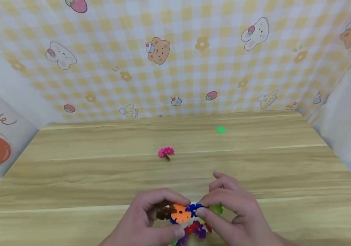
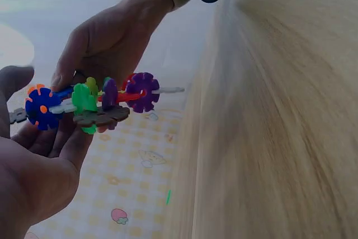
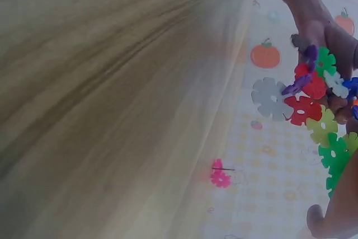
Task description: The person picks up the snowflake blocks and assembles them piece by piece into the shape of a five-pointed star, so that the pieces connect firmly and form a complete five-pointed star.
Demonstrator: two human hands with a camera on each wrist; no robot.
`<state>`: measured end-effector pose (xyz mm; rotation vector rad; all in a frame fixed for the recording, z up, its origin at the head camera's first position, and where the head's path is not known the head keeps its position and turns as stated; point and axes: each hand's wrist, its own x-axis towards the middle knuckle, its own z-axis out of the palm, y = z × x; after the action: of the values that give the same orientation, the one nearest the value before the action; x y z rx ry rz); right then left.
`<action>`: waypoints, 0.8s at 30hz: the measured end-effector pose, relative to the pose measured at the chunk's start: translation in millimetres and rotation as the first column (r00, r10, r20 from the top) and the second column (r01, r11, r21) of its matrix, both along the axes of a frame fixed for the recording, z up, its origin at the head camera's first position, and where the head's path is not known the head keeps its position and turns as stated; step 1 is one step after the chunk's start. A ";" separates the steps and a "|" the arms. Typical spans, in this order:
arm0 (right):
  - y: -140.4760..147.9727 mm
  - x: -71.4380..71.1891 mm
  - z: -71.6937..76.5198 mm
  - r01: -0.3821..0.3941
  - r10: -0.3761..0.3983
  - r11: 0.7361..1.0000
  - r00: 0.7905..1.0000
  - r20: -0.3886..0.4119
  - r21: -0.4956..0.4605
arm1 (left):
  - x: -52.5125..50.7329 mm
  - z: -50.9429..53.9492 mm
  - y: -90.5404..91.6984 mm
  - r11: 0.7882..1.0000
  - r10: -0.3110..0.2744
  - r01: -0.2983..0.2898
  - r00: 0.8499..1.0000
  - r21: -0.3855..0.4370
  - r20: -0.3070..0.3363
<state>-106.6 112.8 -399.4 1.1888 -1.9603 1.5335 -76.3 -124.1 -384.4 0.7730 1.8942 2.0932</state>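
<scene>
Between my hands is a cluster of joined snowflake-shaped plastic discs, in many colours. An orange disc [image 1: 180, 213] faces up near its middle, with a brown disc [image 1: 164, 212] to its left. My left hand [image 1: 151, 218] holds the cluster from the left, thumb below the orange disc and fingers behind. My right hand [image 1: 238, 206] pinches a dark blue disc [image 1: 193, 209] beside the orange one. Purple discs [image 2: 143, 92] and a green disc [image 2: 84, 98] show in the left wrist view. A grey disc [image 3: 270, 99] and a red disc [image 3: 302, 110] stick out in the right wrist view.
Farther back on the wooden table [image 1: 86, 171] lies a small piece of pink discs [image 1: 166, 152] with a brown disc joined on. A single green disc [image 1: 221, 130] lies near the back edge. A checked, printed cloth [image 1: 181, 71] hangs behind the table.
</scene>
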 end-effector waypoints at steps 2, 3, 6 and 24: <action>-2.3 -2.1 -0.7 -0.015 0.015 1.000 1.000 -0.006 -0.006 | 0.9 3.4 1.7 1.000 0.014 -0.015 1.000 -0.017 -0.012; -3.3 -3.0 -1.6 -0.023 0.022 1.000 1.000 -0.012 -0.007 | 0.9 3.8 2.9 1.000 0.019 -0.020 1.000 -0.016 -0.021; -7.4 -4.1 -6.0 -0.052 0.052 0.998 0.999 -0.016 -0.023 | 1.6 3.0 5.9 0.999 0.035 -0.036 0.999 -0.010 -0.022; -2.2 -37.7 -6.6 -0.216 0.057 0.963 0.745 0.664 0.159 | -1.3 -3.0 -22.0 0.964 0.173 -0.113 0.954 -0.241 0.246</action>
<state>-144.2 110.6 -405.9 0.9608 -2.6022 2.0577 -77.6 -146.1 -387.4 0.2952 2.0384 1.9001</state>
